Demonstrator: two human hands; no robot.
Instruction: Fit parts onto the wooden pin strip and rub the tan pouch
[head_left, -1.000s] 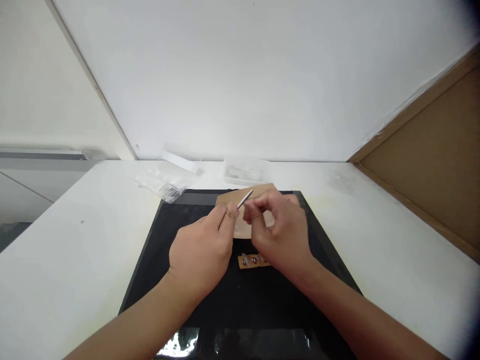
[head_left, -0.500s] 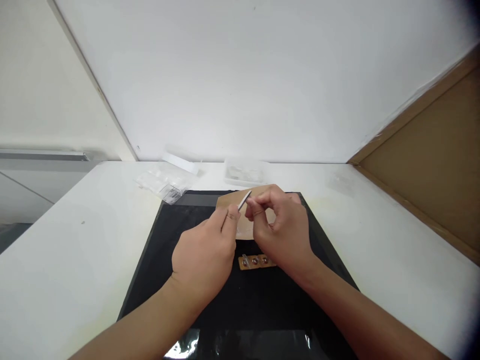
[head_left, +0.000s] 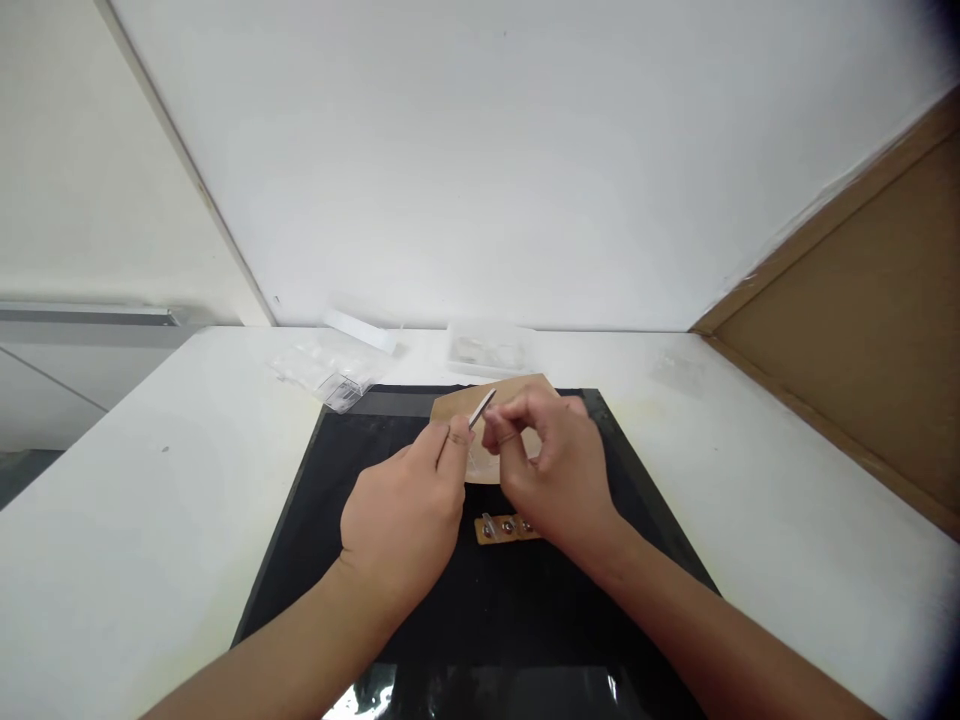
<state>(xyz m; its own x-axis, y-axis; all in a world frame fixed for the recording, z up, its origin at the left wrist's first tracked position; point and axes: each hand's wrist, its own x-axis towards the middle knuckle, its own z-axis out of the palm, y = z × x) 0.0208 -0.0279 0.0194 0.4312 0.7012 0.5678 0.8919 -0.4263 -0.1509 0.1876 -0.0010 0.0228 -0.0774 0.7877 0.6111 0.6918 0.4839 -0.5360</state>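
Note:
My left hand point(head_left: 409, 500) is closed around a thin, flat grey strip point(head_left: 482, 408), whose end sticks up past the thumb and forefinger. I cannot make out what kind of strip it is. Beside that end, my right hand point(head_left: 555, 450) pinches with thumb and forefinger; anything between those fingertips is too small to name. Behind the hands lies a brown paper sheet point(head_left: 450, 402), partly covered by them. Nearer to me, a small tan strip with round shiny metal pieces point(head_left: 508, 527) lies on the black mat point(head_left: 480, 600), its right end hidden by my right hand.
At the back of the white table point(head_left: 150, 530) lie a clear plastic bag point(head_left: 322, 370) with a printed label and a translucent plastic box point(head_left: 489, 350). Another faint clear piece point(head_left: 679, 370) is at the back right. A brown framed panel point(head_left: 847, 330) stands on the right.
Both hands and the grey strip have shifted slightly left in the view. My right hand stays pinched near the strip's end. The table things look unchanged apart from a small camera shift.

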